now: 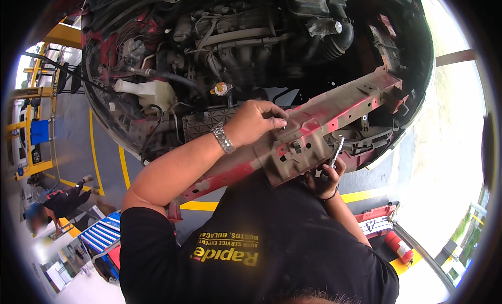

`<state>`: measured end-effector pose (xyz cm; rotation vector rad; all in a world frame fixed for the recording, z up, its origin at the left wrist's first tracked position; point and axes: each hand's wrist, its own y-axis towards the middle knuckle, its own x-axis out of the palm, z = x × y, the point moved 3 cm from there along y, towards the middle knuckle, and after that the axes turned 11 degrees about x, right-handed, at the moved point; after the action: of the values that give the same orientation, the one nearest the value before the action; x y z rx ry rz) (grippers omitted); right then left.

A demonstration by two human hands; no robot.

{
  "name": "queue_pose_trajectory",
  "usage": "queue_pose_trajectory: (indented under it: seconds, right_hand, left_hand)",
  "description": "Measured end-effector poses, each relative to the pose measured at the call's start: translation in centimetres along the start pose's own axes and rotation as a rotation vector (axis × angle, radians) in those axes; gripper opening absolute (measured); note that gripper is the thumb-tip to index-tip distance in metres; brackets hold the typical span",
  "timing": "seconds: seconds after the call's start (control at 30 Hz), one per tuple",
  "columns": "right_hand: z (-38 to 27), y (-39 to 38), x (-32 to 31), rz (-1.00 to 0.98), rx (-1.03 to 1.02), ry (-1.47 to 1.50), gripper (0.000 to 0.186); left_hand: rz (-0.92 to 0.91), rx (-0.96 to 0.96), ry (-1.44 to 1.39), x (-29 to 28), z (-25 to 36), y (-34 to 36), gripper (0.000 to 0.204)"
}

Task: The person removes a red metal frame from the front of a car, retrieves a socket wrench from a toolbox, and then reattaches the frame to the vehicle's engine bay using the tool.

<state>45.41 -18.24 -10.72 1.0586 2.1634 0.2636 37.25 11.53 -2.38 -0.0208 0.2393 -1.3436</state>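
A red, dust-covered metal crossmember (230,174) runs diagonally in front of the engine bay, with a raised bracket (298,157) at its middle. Over its top face, my left hand (259,121) is closed in a pinch; a small pale tip shows at the fingertips, too small to name. On that wrist sits a metal-banded watch (223,138). Just right of the bracket, my right hand (327,179) grips a chrome socket wrench (337,151), its shiny end pointing up. Part of that hand is hidden behind the bracket's edge.
Beyond the crossmember lie the engine (240,40), a white plastic reservoir (151,92) and a radiator cap (220,88). At left are a blue-and-white tool cart (102,233) and another person (63,202). A red fire extinguisher (398,246) stands at lower right.
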Motion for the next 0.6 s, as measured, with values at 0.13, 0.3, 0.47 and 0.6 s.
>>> queue_pose_trajectory:
  seconds: [0.13, 0.3, 0.47, 0.6]
  right_hand:
    - [-0.2, 0.2, 0.1, 0.01, -0.025, -0.006, 0.079]
    - [-0.5, 0.5, 0.3, 0.028, -0.034, -0.015, 0.079]
    - [-1.3, 1.5, 0.1, 0.046, -0.073, -0.033, 0.077]
    - [-2.2, 2.4, -0.2, 0.076, -0.121, -0.071, 0.074]
  left_hand:
    - [-0.007, 0.044, -0.334, 0.2, -0.3, 0.2, 0.036]
    - [0.041, -0.136, -0.149, 0.3, -1.1, 0.5, 0.035]
    - [-0.085, -0.075, -0.306, -0.2, -0.5, 0.9, 0.035]
    - [-0.112, -0.141, -0.285, -0.1, -1.0, 1.0, 0.037]
